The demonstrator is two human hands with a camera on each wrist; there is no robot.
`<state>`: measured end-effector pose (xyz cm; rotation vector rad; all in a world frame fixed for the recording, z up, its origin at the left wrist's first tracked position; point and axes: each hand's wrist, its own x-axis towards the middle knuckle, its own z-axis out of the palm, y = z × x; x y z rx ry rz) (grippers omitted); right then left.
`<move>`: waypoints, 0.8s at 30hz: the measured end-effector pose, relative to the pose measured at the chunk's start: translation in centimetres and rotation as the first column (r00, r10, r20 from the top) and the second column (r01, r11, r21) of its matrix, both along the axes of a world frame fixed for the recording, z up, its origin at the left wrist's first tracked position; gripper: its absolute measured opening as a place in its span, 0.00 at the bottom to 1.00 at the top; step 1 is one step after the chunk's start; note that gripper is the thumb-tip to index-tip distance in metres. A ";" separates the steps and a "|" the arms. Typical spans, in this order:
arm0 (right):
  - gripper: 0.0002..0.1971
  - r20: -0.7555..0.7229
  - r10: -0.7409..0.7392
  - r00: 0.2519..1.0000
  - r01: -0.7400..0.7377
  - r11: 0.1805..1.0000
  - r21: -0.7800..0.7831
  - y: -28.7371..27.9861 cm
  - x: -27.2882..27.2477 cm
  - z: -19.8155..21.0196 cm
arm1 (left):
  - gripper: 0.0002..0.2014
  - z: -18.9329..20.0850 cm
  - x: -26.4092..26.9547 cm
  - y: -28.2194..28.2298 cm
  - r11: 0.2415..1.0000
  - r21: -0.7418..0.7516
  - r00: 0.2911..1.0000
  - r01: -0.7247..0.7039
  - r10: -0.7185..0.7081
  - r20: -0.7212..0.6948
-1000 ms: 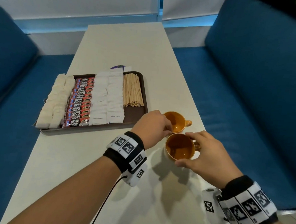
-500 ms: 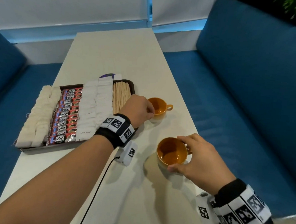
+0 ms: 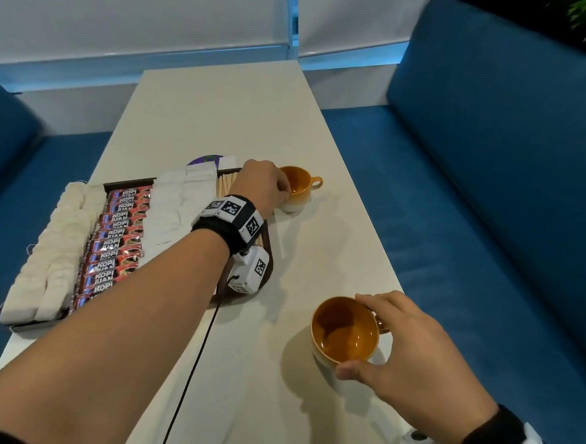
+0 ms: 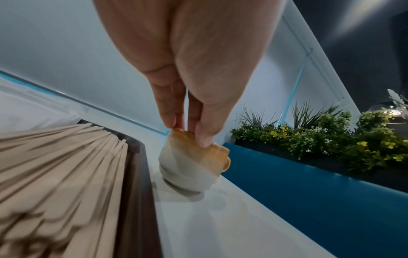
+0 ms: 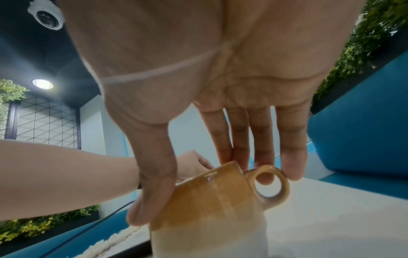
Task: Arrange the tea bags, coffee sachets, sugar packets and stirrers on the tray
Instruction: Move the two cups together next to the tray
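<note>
Tray on tabletop holds tea bags, coffee sachets, sugar packets & stirrers in rows. Left hand pinches rim of far cup (beside tray); right hand fingers grip near cup. Both cups empty.

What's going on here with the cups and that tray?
A person is placing two orange ceramic cups on a white table. The left hand pinches the rim of the far orange cup, just off the far right corner of the dark brown tray. The right hand grips the near orange cup. The tray already holds rows of white tea bags, red coffee sachets, white sugar packets and wooden stirrers.
</note>
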<state>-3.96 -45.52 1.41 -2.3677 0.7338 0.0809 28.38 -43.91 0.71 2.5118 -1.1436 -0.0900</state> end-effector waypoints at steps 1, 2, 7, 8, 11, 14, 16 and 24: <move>0.45 -0.011 0.003 1.000 -0.003 1.000 0.000 0.0 0.0 0.0 | 0.09 0.0 0.4 -0.3 1.000 0.006 1.000 -0.001 0.001 0.013; 0.45 -0.023 0.008 1.000 -0.008 1.000 -0.001 0.0 0.1 0.0 | 0.10 0.0 0.7 -0.7 1.000 0.014 1.000 -0.002 0.002 0.022; 0.47 -0.076 0.001 0.997 0.000 1.000 0.014 0.1 0.3 0.1 | 0.10 0.2 2.3 -1.9 0.999 0.044 0.999 -0.020 0.018 0.037; 0.47 -0.083 0.000 0.997 0.001 1.000 0.016 0.1 0.4 0.1 | 0.10 0.2 2.6 -2.1 0.999 0.048 0.999 -0.024 0.022 0.041; 0.47 -0.090 -0.005 0.996 0.006 1.000 0.018 0.1 0.3 0.0 | 0.11 0.2 3.4 -2.4 0.998 0.053 0.998 -0.045 0.043 0.047; 0.48 -0.096 -0.006 0.995 0.007 1.000 0.014 0.0 0.3 -0.1 | 0.11 0.1 4.0 -2.4 0.996 0.041 0.996 -0.077 0.075 0.047; 0.48 -0.103 -0.005 0.995 0.007 1.000 0.012 0.0 0.4 -0.1 | 0.11 0.0 4.2 -2.3 0.996 0.038 0.996 -0.077 0.075 0.051; 0.48 -0.093 0.018 0.996 -0.018 1.000 0.000 -0.3 0.5 -0.1 | 0.15 1.1 2.6 -0.9 1.000 0.010 0.999 -0.001 0.001 -0.036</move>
